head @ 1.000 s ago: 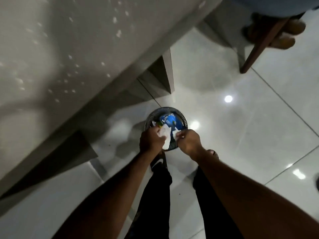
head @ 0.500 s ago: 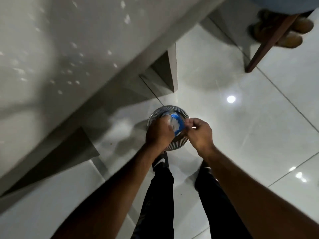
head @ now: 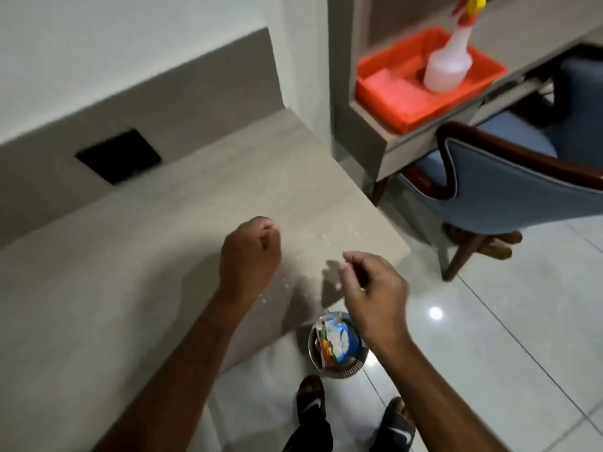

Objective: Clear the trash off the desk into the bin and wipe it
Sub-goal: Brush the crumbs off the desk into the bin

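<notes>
No words or numbers can be read anywhere. A white swoosh mark shows on the sandal (head: 398,429) on the floor. The wrappers in the bin (head: 339,370) carry colours but no legible print.

Both hands have risen out of the bin (head: 339,347) to hover over the desk (head: 156,256), the left hand (head: 249,256) now fisted and the right hand (head: 372,288) loosely curled, wrappers lying below them in the bin.

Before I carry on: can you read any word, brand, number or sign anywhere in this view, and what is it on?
No legible text anywhere.
Colourful wrapper in the round metal bin: printing blurred, unreadable.
Black sandal: a white mark, no letters readable.
White spray bottle in the orange tray: no label visible.
</notes>
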Demonstrator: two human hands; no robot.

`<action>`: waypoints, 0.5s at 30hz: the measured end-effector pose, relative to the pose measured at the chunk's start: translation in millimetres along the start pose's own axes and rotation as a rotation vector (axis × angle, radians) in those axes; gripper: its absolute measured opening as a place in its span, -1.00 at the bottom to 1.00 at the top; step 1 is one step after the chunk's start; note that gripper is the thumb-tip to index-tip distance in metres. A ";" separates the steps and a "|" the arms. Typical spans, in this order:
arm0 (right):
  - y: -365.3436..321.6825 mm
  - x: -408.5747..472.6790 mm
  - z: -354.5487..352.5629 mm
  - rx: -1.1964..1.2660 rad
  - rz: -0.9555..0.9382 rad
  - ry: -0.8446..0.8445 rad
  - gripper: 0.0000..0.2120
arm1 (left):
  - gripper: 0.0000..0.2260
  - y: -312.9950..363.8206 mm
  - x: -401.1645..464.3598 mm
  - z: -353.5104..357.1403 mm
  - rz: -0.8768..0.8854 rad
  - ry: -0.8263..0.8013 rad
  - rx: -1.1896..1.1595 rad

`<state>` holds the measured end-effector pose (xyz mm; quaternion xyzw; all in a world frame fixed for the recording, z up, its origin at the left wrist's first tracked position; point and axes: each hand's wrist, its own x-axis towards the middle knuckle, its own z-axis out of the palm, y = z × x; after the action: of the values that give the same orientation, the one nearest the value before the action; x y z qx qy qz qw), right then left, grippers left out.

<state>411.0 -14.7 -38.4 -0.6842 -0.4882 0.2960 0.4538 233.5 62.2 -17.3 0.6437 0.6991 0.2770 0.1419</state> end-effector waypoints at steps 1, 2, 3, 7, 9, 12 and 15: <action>-15.3 10.3 14.1 -0.039 -0.029 -0.055 -0.83 | -0.85 -13.6 16.8 -7.7 -0.024 -0.013 0.082; -28.6 20.4 28.5 -0.092 -0.042 -0.115 -0.79 | -0.83 -26.3 29.2 -12.9 -0.037 -0.050 0.143; -38.4 30.5 44.1 -0.159 -0.049 -0.174 -0.77 | -0.80 -37.6 38.5 -15.9 -0.026 -0.103 0.194; -64.3 59.5 100.4 -0.462 -0.061 -0.343 -0.81 | -0.57 -62.8 55.9 -15.0 0.176 -0.367 0.274; -69.4 65.1 120.2 -0.515 -0.006 -0.391 -0.82 | -0.64 -67.8 58.9 -9.9 0.229 -0.471 0.264; -66.5 66.7 137.1 -0.563 0.033 -0.403 -0.82 | -0.83 -70.5 56.5 -1.0 0.295 -0.473 0.338; -60.7 65.2 142.7 -0.606 0.009 -0.394 -0.82 | -0.84 -76.1 51.9 5.4 0.269 -0.357 0.327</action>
<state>288.5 100.5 -39.7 -0.7196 -0.6289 0.2660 0.1264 167.1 112.7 -56.9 0.7839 0.6066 0.0590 0.1189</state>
